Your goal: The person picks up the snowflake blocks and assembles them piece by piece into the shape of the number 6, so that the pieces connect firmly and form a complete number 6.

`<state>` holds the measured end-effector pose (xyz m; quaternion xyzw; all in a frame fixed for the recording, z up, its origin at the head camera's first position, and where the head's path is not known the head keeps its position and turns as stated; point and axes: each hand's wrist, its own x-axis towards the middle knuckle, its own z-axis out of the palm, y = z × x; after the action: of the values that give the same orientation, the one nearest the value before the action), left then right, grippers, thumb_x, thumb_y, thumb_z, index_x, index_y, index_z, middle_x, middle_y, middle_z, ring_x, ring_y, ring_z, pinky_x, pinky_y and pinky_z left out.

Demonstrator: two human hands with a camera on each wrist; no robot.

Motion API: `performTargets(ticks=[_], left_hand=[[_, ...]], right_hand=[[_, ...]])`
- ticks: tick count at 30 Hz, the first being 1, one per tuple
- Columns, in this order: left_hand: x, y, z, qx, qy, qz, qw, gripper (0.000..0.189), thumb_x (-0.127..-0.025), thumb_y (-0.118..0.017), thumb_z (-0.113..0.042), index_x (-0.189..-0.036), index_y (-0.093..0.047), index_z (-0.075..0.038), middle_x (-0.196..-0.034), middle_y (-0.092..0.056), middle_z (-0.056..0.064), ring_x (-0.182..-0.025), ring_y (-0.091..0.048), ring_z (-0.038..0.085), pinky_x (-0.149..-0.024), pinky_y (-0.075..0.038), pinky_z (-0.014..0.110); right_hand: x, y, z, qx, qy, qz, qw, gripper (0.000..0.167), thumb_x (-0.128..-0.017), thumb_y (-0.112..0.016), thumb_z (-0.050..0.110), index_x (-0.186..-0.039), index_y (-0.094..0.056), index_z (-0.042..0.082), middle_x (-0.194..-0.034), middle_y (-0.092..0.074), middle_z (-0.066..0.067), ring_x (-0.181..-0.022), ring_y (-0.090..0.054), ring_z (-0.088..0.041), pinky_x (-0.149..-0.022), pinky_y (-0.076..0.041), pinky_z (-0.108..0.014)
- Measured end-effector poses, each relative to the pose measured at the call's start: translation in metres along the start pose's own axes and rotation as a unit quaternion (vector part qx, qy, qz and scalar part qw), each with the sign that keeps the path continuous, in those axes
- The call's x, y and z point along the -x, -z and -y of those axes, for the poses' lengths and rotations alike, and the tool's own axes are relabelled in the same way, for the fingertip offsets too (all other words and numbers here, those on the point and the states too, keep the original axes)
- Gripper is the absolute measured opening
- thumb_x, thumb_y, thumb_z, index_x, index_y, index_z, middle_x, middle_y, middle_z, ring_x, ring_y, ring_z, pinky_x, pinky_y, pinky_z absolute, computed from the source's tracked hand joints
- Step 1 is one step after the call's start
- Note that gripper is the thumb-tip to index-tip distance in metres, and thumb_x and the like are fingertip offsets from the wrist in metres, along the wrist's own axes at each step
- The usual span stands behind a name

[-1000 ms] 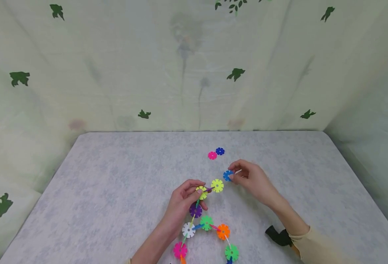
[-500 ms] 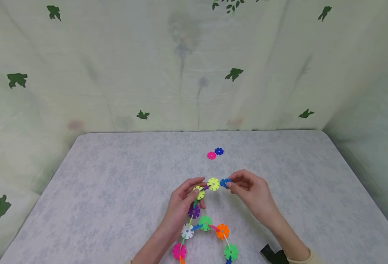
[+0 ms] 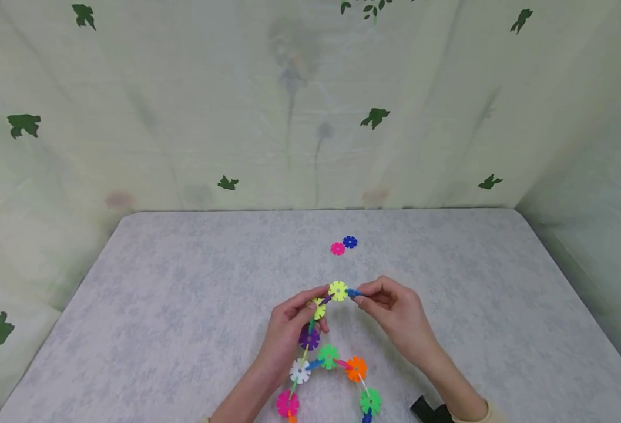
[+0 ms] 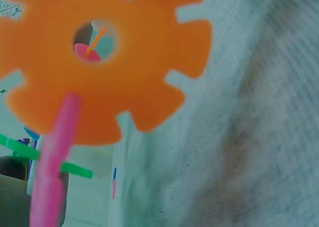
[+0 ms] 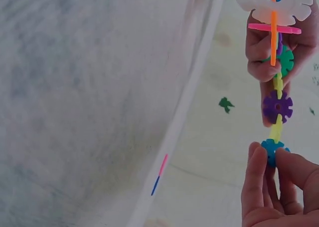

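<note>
Between thumb and fingers, my left hand point(image 3: 288, 326) grips a chain of notched interlocking discs at a yellow disc point(image 3: 318, 309). My right hand point(image 3: 401, 314) pinches a blue disc point(image 3: 353, 292), seen nearly edge-on in the head view, against the end yellow disc point(image 3: 338, 291). From the right wrist, that blue disc point(image 5: 271, 149) meets the edge-on yellow piece point(image 5: 275, 132). Below the left hand the chain runs through a purple disc point(image 3: 309, 338) to a white disc point(image 3: 299, 371), where it branches. An orange disc point(image 4: 149, 52) with a pink disc point(image 4: 50, 167) fills much of the left wrist view.
Farther back on the grey-covered table point(image 3: 194, 282) lie a loose pink disc point(image 3: 338, 248) and a dark blue disc point(image 3: 349, 241). A black object point(image 3: 428, 411) shows by the right forearm. Patterned cloth point(image 3: 183, 117) hangs behind the table.
My right hand has moved left and slightly down with the blue disc, turning it edge-on against the end yellow disc. The left hand keeps its grip with little movement.
</note>
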<state>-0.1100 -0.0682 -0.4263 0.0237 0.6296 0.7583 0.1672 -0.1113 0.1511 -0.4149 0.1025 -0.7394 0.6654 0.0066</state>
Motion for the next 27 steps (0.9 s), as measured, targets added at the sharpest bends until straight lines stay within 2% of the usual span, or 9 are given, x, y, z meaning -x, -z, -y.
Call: performTargets(ticks=[6,10,14,21,24,27], left_hand=[[0.0026,0.0027,-0.0026,0.014,-0.003,0.014,0.9998,0.033,-0.104,-0.045,-0.011,-0.132,-0.063,-0.012,-0.127,-0.06,0.016,-0.073,-0.061,0.019,-0.069,-0.049,0.022],[0.0041,0.0036,-0.0026,0.021,0.001,0.017,0.9996,0.033,-0.104,-0.045,-0.011,-0.132,-0.063,-0.01,-0.122,-0.06,0.023,-0.072,-0.06,0.018,-0.065,-0.048,0.021],[0.005,0.003,-0.0018,0.028,-0.003,0.015,0.9995,0.033,-0.104,-0.045,-0.011,-0.132,-0.063,-0.009,-0.118,-0.06,0.026,-0.072,-0.06,0.018,-0.065,-0.047,0.022],[0.0036,0.0006,-0.0039,0.032,-0.014,0.017,0.9992,0.031,-0.104,-0.046,-0.011,-0.131,-0.062,-0.007,-0.125,-0.06,0.021,-0.074,-0.063,0.02,-0.066,-0.049,0.023],[0.0006,-0.0003,-0.0068,0.029,-0.012,0.015,0.9994,0.03,-0.103,-0.05,-0.015,-0.13,-0.059,-0.006,-0.123,-0.059,0.02,-0.073,-0.063,0.02,-0.065,-0.05,0.024],[-0.0022,0.0002,-0.0087,0.011,0.001,0.004,0.9999,0.036,-0.101,-0.056,-0.022,-0.133,-0.056,-0.005,-0.12,-0.059,0.016,-0.065,-0.061,0.019,-0.064,-0.051,0.025]], right_hand=[[-0.0008,0.0001,-0.0017,0.011,0.009,0.012,0.9998,0.006,-0.089,-0.07,0.004,-0.094,-0.065,0.004,-0.101,-0.068,-0.01,-0.093,-0.066,-0.042,-0.081,-0.056,-0.038],[0.0005,-0.0023,-0.001,0.019,0.014,0.009,0.9997,0.007,-0.089,-0.07,0.002,-0.093,-0.065,0.004,-0.099,-0.069,-0.009,-0.092,-0.067,-0.041,-0.08,-0.056,-0.035],[0.003,-0.0069,0.0012,0.03,0.012,0.004,0.9995,0.007,-0.089,-0.07,0.003,-0.092,-0.064,0.003,-0.1,-0.068,-0.008,-0.094,-0.067,-0.04,-0.08,-0.056,-0.032],[0.0007,-0.0062,0.0011,0.031,0.012,0.003,0.9994,0.006,-0.09,-0.069,0.002,-0.093,-0.064,0.002,-0.101,-0.069,-0.008,-0.095,-0.067,-0.037,-0.081,-0.056,-0.031],[-0.0022,-0.0025,-0.0014,0.027,0.014,0.016,0.9994,0.005,-0.09,-0.069,0.004,-0.095,-0.068,0.005,-0.102,-0.069,-0.007,-0.094,-0.068,-0.031,-0.081,-0.056,-0.032],[-0.0055,0.0001,-0.0044,0.021,0.012,0.044,0.9987,0.008,-0.091,-0.07,0.008,-0.099,-0.071,0.007,-0.103,-0.069,-0.009,-0.093,-0.067,-0.032,-0.082,-0.056,-0.033]])
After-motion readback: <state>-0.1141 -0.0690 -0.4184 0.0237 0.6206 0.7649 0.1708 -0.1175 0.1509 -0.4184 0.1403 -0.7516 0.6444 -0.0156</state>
